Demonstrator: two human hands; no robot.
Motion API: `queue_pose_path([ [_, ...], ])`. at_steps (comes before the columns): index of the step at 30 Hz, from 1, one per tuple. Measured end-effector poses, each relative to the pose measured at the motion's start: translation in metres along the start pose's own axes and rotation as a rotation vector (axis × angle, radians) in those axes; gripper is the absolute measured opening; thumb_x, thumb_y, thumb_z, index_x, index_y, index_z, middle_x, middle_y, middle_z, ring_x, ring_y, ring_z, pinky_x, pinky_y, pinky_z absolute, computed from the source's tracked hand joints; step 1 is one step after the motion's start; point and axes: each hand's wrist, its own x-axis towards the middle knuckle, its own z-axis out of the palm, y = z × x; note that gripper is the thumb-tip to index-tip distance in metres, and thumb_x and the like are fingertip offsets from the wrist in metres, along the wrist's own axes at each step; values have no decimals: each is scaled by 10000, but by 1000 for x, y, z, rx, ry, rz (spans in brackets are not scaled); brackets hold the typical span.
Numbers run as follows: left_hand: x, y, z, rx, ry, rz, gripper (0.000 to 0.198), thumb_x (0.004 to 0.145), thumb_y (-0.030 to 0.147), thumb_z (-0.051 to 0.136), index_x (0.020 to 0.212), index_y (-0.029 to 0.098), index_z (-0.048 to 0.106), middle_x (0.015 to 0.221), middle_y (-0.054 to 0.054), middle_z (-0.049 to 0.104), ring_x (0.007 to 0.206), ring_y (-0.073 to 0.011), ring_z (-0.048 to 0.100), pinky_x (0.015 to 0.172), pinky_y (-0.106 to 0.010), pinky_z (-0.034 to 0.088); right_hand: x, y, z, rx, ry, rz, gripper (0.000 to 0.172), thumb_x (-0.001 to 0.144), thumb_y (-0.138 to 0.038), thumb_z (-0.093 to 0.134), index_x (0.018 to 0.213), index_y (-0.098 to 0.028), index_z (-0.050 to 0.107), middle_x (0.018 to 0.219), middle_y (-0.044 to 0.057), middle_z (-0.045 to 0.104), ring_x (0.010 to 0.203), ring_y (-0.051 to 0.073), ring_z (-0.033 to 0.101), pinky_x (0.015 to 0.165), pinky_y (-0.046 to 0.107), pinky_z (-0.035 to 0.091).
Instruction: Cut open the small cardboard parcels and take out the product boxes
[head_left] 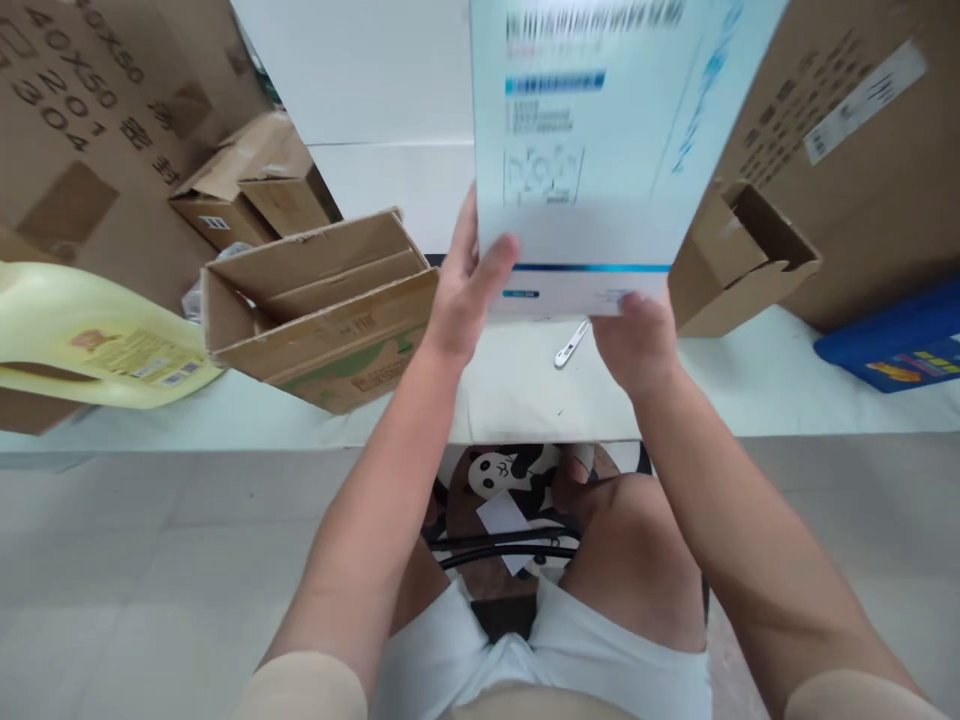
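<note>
A large pale blue and white printed carton (592, 230) is held up in front of me over the table, tilted, with its printed face towards me. My left hand (469, 285) grips its lower left edge, thumb on the front face. My right hand (637, 335) holds the lower right corner, its thumb on the printed face; the other fingers are hidden behind. Below the carton a small white, slim tool (572, 345), perhaps a cutter, lies on the table, its upper end covered by the carton. The carton's print is blurred.
An open cardboard box (322, 320) stands to the left, beside a yellow jug (97, 335). Another open cardboard box (739, 265) is at the right, near a blue package (900, 340). Large brown cartons (90, 130) rise at both sides. The pale table (517, 400) ends just before my knees.
</note>
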Motion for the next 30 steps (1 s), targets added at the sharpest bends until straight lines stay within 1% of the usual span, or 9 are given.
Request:
queue_pose_path([
  [5, 26, 75, -10, 255, 134, 196, 440, 1109, 268, 334, 1518, 415, 402, 1569, 59, 526, 1497, -170, 493, 1121, -320, 562, 6, -65, -40, 29, 173, -4, 787, 940, -728, 207, 1631, -354, 169, 1428, 96, 607, 1520, 320, 373, 1153, 653, 388],
  [9, 30, 95, -13, 282, 187, 188, 386, 1110, 288, 358, 1468, 398, 454, 1519, 59, 576, 1464, -167, 531, 1103, -322, 575, 8, -80, -44, 29, 206, 13, 725, 965, -612, 60, 1632, -339, 141, 1397, 86, 625, 1509, 285, 394, 1152, 637, 392],
  [11, 24, 85, -12, 287, 206, 132, 393, 1096, 412, 402, 1488, 411, 430, 1447, 23, 632, 1420, -189, 577, 1081, -348, 585, 6, -71, -34, 8, 172, 15, 753, 948, -634, 26, 1638, -343, 109, 1408, 86, 615, 1501, 286, 406, 1143, 629, 397],
  [14, -9, 47, -2, 91, 102, 90, 508, 1056, 561, 423, 1532, 384, 387, 1502, -33, 600, 1418, -212, 573, 1097, -376, 561, -18, -37, -12, 131, 148, 27, 868, 896, -724, 39, 1648, -297, 120, 1406, 123, 612, 1476, 333, 447, 1098, 633, 431],
  [17, -63, -4, 9, 1, -34, -222, 592, 1005, 632, 419, 1484, 290, 475, 1537, -109, 575, 1382, -273, 594, 986, -392, 596, -73, 17, -4, 495, 169, 218, 903, 850, -736, 245, 1622, -268, 270, 1333, 138, 667, 1383, 368, 548, 1013, 615, 514],
  [20, -111, -49, 9, 114, -103, -500, 542, 988, 549, 346, 1285, 185, 614, 1284, -157, 728, 1200, -270, 690, 894, -369, 594, -147, 70, -31, 694, 259, 470, 720, 875, -601, 342, 1540, -340, 433, 1246, 91, 722, 1268, 366, 641, 930, 623, 571],
  [24, -139, -77, -3, 245, -222, -549, 438, 936, 503, 384, 856, 176, 663, 763, -74, 725, 764, -203, 687, 738, -315, 544, -217, 106, -100, 614, 372, 727, 566, 898, -625, 398, 1373, -410, 620, 1197, 92, 740, 1192, 410, 681, 942, 660, 573],
  [27, -138, -79, -9, 289, -283, -510, 343, 882, 480, 496, 753, 196, 639, 666, -23, 658, 669, -177, 610, 642, -285, 468, -228, 120, -136, 591, 454, 915, 357, 841, -628, 576, 1081, -415, 733, 1100, 116, 737, 1154, 408, 691, 953, 559, 598],
  [30, -133, -76, -9, 344, -321, -470, 315, 874, 444, 497, 707, 202, 609, 625, -5, 626, 634, -163, 576, 625, -276, 436, -219, 138, -145, 431, 431, 896, 295, 820, -657, 619, 955, -404, 691, 872, 97, 674, 947, 379, 716, 882, 535, 621],
])
